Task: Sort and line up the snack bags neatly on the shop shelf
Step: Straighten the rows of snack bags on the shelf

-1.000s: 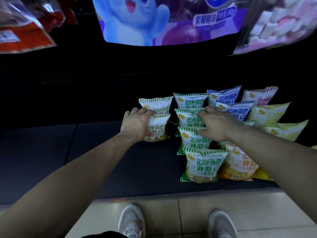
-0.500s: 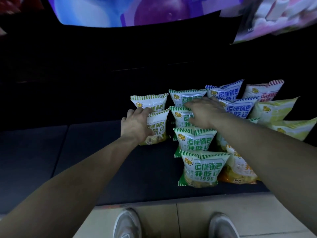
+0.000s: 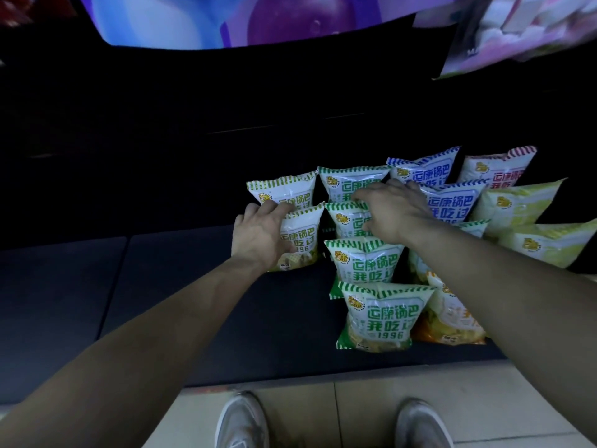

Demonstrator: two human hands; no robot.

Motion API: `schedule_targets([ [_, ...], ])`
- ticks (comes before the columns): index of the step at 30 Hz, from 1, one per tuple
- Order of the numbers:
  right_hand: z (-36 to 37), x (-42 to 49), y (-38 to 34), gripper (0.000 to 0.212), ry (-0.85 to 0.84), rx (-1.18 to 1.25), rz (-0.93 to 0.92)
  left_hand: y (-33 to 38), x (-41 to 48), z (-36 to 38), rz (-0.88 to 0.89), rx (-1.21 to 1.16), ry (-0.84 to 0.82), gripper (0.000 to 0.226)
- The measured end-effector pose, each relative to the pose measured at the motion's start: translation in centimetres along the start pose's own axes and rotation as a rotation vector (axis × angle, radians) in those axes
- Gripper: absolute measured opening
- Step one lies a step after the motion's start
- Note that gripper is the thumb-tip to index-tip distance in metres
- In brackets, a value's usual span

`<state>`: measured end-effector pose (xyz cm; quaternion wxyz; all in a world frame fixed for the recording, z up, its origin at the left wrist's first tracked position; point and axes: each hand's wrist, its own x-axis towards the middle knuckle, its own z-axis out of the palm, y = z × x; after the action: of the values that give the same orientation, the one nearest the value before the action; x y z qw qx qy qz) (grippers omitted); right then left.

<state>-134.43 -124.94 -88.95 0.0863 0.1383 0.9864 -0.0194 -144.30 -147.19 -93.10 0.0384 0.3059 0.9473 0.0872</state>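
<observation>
Gently, with my left hand (image 3: 258,237) gripping the leftmost front bag (image 3: 302,242) on the shelf (image 3: 193,286) and my right hand (image 3: 395,213) pinching the top of the neighbouring green bag (image 3: 347,221), I should square both without crushing.

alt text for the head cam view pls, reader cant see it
A person's left hand grips a green-striped snack bag on a dark shop shelf, while the right hand lies over the next row of green bags. Blue-striped bags and yellow bags sit further right; grey shoes show on the tiled floor below.
</observation>
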Motion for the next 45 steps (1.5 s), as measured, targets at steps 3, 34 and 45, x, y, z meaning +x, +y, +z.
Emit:
schedule_targets([
  [3, 0.0, 0.0, 0.1, 0.067, -0.004, 0.011, 0.009, -0.2, -0.2, 0.3, 0.019, -0.016, 0.024, 0.077],
  [34, -2.5, -7.0, 2.9, 0.044, -0.013, 0.248, -0.066, 6.2, -2.2, -7.2, 0.263, 0.088, -0.156, 0.066],
  [45, 0.9, -13.4, 6.7, 0.082, -0.137, 0.093, -0.098, 13.0, -6.1, -4.6, 0.441, 0.126, -0.325, 0.076],
])
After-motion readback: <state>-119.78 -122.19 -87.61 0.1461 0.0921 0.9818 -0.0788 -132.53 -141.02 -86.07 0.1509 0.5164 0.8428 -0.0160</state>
